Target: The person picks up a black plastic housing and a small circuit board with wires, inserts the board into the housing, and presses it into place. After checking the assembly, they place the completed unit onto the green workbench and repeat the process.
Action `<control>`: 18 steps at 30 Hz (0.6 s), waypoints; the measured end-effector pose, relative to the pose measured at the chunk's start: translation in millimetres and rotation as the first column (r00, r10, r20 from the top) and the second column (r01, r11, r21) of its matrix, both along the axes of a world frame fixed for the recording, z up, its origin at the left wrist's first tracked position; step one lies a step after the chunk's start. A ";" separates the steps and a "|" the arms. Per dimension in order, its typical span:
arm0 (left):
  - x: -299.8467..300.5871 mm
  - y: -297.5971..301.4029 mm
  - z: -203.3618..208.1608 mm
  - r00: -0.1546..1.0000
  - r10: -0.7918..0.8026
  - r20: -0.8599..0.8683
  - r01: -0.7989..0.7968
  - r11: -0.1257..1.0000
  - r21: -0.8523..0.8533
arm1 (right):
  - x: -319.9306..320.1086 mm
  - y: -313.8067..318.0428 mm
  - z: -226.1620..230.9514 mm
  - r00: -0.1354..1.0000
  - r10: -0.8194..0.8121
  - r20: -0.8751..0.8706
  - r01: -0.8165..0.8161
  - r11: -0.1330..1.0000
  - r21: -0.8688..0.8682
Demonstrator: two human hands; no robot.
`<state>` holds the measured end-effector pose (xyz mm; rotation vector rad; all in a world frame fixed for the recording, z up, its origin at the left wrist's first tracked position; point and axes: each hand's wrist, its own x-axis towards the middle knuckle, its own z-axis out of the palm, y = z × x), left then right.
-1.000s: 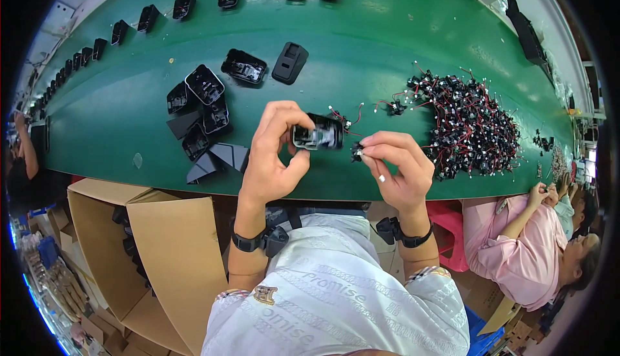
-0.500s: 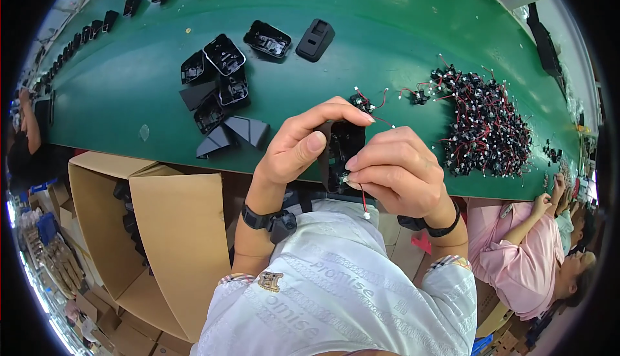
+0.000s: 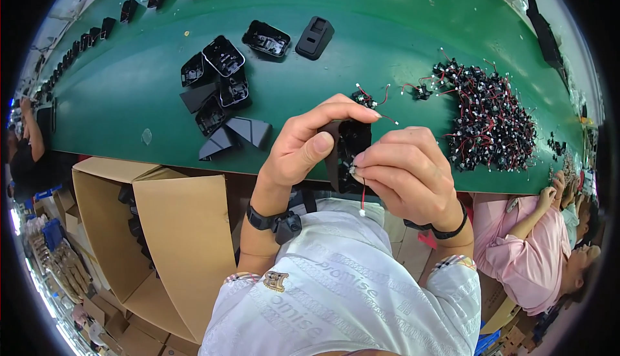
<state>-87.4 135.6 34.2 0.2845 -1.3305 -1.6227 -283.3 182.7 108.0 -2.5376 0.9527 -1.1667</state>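
Observation:
My left hand (image 3: 305, 137) is wrapped round a black plastic housing (image 3: 354, 143), its open inside facing my right. At the housing's near end, my right hand (image 3: 411, 174) pinches a small part with a red and black wire; its thumb and fingertips press at the housing's edge. The wire lead (image 3: 363, 199) hangs below the fingers and ends in a white connector. Most of the small part is hidden by the fingers. Just beyond my hands lies a black wired part (image 3: 364, 99) on the green table (image 3: 381, 39).
Right of my hands sits a heap of black wired parts (image 3: 494, 120). Left of them lie several black housings (image 3: 223, 57), and a row of more lines the far edge. An open cardboard box (image 3: 184, 246) stands at lower left. A person in pink (image 3: 523, 252) sits at right.
The view has shifted slightly. My hands keep the same hold on the housing and the small wired part, with only a slight change in my right fingers.

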 end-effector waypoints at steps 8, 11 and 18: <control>4.9 -2.4 11.0 0.982 0.038 0.187 -0.021 0.995 -0.094 | 1.9 -3.2 5.3 0.999 -0.043 -0.001 0.043 0.993 0.112; -5.8 -0.6 7.6 0.989 0.071 0.127 -0.061 0.995 -0.083 | 4.6 -2.3 1.5 0.994 -0.092 -0.058 0.096 0.992 0.075; -7.1 4.1 -13.1 0.974 0.003 -0.228 0.060 0.961 0.269 | 6.6 -2.4 6.5 0.988 -0.142 -0.056 0.152 0.940 0.305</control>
